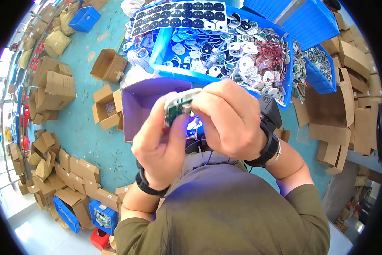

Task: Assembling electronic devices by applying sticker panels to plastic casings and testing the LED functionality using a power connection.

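Note:
A small round white piece with a green circuit board (174, 109) on its underside is held up in front of my chest. My left hand (159, 148) pinches it between thumb and fingers at its lower left edge. My right hand (231, 121) is closed at its right edge, fingers curled and pressed against it; the fingertips are partly hidden. Bluish-purple light glows just below the piece, between the hands. Beyond them a large blue bin (157, 63) holds many similar round white pieces, black discs and a tangle of red wires (269, 57).
A sheet of black round stickers (178, 16) lies across the bin's far left corner. Directly behind my left hand stands an open cardboard box (135, 102). A smaller blue crate (327, 87) sits at the right. Cardboard boxes (57, 89) line both sides of the green floor.

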Motion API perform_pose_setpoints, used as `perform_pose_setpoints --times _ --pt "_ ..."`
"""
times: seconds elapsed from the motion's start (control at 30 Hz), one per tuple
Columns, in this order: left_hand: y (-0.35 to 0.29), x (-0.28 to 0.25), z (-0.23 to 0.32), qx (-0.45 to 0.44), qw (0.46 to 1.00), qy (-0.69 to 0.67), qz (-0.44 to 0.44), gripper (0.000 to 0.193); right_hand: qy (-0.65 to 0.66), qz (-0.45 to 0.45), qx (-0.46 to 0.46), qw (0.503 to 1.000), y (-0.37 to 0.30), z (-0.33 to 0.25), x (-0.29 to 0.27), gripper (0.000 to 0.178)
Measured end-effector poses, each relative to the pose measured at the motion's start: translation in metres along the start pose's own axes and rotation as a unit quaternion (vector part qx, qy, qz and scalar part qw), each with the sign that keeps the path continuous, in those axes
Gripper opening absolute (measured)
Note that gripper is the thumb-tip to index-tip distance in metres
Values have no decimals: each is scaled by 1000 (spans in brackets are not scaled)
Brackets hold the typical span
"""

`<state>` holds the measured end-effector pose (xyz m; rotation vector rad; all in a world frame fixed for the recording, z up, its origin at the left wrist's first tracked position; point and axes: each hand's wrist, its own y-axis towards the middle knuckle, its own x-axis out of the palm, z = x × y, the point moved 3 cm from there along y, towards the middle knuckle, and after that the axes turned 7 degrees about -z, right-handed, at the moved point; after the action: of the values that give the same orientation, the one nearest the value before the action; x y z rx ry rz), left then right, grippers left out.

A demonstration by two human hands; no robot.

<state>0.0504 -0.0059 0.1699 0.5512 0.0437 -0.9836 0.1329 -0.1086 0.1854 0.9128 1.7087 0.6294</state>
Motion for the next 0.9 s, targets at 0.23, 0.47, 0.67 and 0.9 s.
perform_pose_setpoints --times 0.23,0.47,0.67,0.9 --pt "37 8 -17 -58 965 -254 -11 29 345 26 256 903 -20 72 -11 23" --pt "75 22 4 -35 956 -292 -14 26 228 -215 258 914 -78 120 39 67" --pt "108 9 16 -4 959 -284 -5 26 679 -206 364 604 -70 117 98 42" --pt "121 -8 15 29 961 -269 54 25 844 -129 403 330 -68 122 52 59"
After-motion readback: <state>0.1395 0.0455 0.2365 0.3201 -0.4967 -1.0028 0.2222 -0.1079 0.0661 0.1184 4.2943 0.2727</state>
